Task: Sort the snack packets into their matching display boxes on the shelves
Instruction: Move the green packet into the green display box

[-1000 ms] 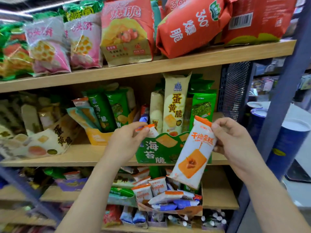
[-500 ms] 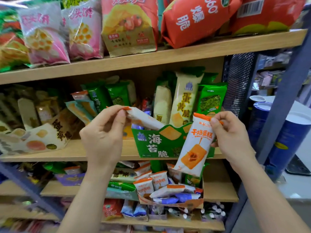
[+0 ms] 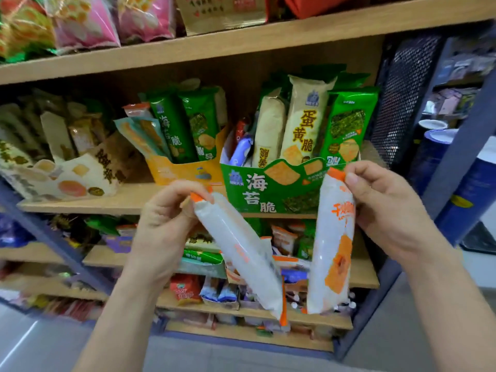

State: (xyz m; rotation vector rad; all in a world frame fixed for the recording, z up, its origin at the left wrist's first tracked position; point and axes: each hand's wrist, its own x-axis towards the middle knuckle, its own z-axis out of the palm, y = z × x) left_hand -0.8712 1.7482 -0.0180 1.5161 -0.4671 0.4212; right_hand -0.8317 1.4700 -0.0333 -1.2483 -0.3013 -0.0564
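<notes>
My left hand (image 3: 163, 226) pinches the orange top seal of a white snack packet (image 3: 241, 253) that hangs slanting down to the right. My right hand (image 3: 386, 208) holds a second white and orange packet (image 3: 332, 248) by its top, hanging almost upright. Both hang in front of the green display box (image 3: 257, 194) on the middle shelf, which holds cream, green and a few blue packets. Left of it stands an orange display box (image 3: 182, 170) with green packets. Below, a box of white and orange packets (image 3: 284, 237) sits on the lower shelf, partly hidden behind the held packets.
A cream display box (image 3: 80, 178) lies tilted at the left of the middle shelf. Big pink and orange bags (image 3: 88, 25) fill the top shelf. A black mesh panel (image 3: 400, 98) and a blue upright (image 3: 456, 162) bound the shelf on the right, with blue tubs (image 3: 472, 189) beyond.
My left hand pulled a white packet out of the green box and lowered it. The right hand's packet dropped lower too. The view has tilted down.
</notes>
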